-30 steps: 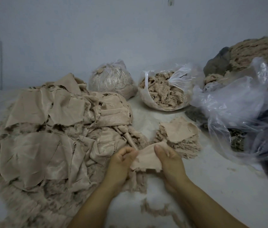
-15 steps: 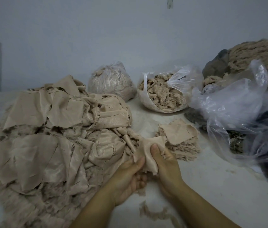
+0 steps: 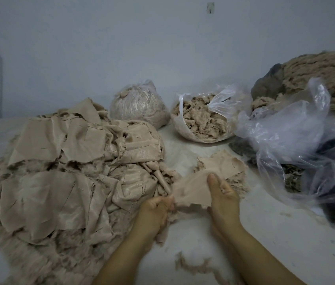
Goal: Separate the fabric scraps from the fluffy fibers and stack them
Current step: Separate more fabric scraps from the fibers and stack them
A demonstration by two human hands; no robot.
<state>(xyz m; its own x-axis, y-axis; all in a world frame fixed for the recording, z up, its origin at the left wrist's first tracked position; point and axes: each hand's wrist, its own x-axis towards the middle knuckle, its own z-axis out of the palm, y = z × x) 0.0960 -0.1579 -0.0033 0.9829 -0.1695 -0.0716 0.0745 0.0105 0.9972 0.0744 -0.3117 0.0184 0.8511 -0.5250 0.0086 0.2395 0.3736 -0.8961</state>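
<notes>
Big heap: the pile of fabric and fluff point(image 3: 66, 182) fills the left of the worktop point(image 3: 285, 243), spilling toward the near left edge; flat beige pieces lie on top, fluffy fibers show under them.
My left hand point(image 3: 156, 208): fingers curled tight around a bunch of fluff at the lower left edge of the scrap, at the heap's right margin.
Scrap point(image 3: 191, 190): a beige fabric piece stretched between my two hands, just above the worktop.
My right hand point(image 3: 224, 198): thumb pressed on top of the scrap, fingers under it, pinching its right side.
Loose strand point(image 3: 193, 268): a thin trail of fluff on the bare worktop between my forearms.
Stack point(image 3: 222, 167): the sorted scraps lie piled flat just behind my right hand, ragged edges showing at the sides.
Open room: bare pale worktop runs between heap and stack, and to the near right of my right arm.
Tied bag point(image 3: 138, 105): closed clear plastic, packed with pale fluff, against the wall behind the heap.
Open bag point(image 3: 201, 116): mouth wide, heaped with beige fluff, right of the tied bag.
Loose plastic point(image 3: 290, 128): crumpled clear bags crowd the right edge, dark contents I cannot make out.
Far right: a mound of beige fiber point(image 3: 322, 75) behind the plastic.
</notes>
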